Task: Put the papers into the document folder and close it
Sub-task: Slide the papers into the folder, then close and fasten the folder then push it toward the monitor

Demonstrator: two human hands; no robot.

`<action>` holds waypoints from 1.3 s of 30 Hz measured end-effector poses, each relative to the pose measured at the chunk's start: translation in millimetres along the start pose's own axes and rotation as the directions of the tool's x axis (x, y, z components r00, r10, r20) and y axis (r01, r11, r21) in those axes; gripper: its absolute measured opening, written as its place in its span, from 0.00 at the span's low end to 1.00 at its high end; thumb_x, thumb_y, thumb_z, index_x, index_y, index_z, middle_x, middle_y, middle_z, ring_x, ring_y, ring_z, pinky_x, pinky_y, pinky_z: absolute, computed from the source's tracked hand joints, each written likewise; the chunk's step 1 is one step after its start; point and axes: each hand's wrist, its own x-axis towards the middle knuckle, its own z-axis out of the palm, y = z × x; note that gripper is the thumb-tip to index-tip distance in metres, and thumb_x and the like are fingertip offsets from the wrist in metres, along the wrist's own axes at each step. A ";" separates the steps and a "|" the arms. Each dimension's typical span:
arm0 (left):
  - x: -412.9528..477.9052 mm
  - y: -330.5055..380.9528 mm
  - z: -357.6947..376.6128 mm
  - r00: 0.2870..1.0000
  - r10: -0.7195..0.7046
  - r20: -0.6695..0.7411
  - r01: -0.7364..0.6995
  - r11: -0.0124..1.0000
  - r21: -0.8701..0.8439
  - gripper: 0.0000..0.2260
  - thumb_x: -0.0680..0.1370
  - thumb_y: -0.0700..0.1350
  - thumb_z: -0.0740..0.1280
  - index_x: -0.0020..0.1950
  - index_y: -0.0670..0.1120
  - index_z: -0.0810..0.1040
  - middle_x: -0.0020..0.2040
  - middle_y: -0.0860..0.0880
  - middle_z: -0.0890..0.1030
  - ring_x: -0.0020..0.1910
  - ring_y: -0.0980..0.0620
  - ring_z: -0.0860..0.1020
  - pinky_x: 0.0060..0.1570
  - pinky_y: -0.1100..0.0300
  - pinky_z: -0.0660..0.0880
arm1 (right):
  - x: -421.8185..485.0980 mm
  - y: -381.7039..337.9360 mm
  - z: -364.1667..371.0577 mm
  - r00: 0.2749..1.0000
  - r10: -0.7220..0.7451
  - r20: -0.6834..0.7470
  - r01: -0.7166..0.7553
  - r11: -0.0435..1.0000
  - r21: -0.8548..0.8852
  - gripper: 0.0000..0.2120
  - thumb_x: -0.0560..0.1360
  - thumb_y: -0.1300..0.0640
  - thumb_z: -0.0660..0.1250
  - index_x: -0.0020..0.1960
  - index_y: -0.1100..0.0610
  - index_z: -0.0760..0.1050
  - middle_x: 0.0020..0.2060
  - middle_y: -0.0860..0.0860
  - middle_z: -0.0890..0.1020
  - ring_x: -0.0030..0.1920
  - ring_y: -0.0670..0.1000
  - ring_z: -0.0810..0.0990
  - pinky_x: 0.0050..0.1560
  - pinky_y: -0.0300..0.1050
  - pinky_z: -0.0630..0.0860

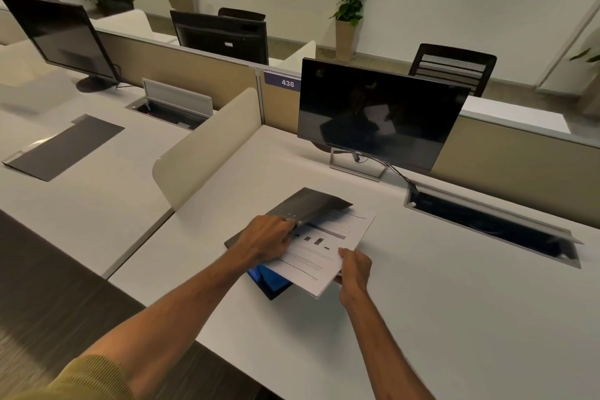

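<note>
Two hands, one dark grey document folder [308, 206], one white printed paper stack [324, 248] on white counter [422, 302].
L hand [269, 239] pinches folder flap up; R hand [355, 268] grips stack's near corner, far edge under flap.

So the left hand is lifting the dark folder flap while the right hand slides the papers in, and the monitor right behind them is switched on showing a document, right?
Not quite. The head view shows the monitor dark, showing only reflections, no document. The rest holds: the left hand lifts the folder flap while the right hand holds the papers, partly under the flap.
</note>
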 end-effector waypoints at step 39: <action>-2.3 22.2 7.8 0.970 0.173 0.171 -0.153 0.980 -0.124 0.11 0.86 0.50 0.62 0.63 0.45 0.76 0.50 0.46 0.82 0.39 0.48 0.81 0.44 0.48 0.85 | 34.4 30.6 67.7 0.997 0.005 -0.081 -0.035 0.928 -0.370 0.05 0.79 0.61 0.72 0.51 0.62 0.84 0.39 0.56 0.88 0.31 0.51 0.87 0.36 0.43 0.86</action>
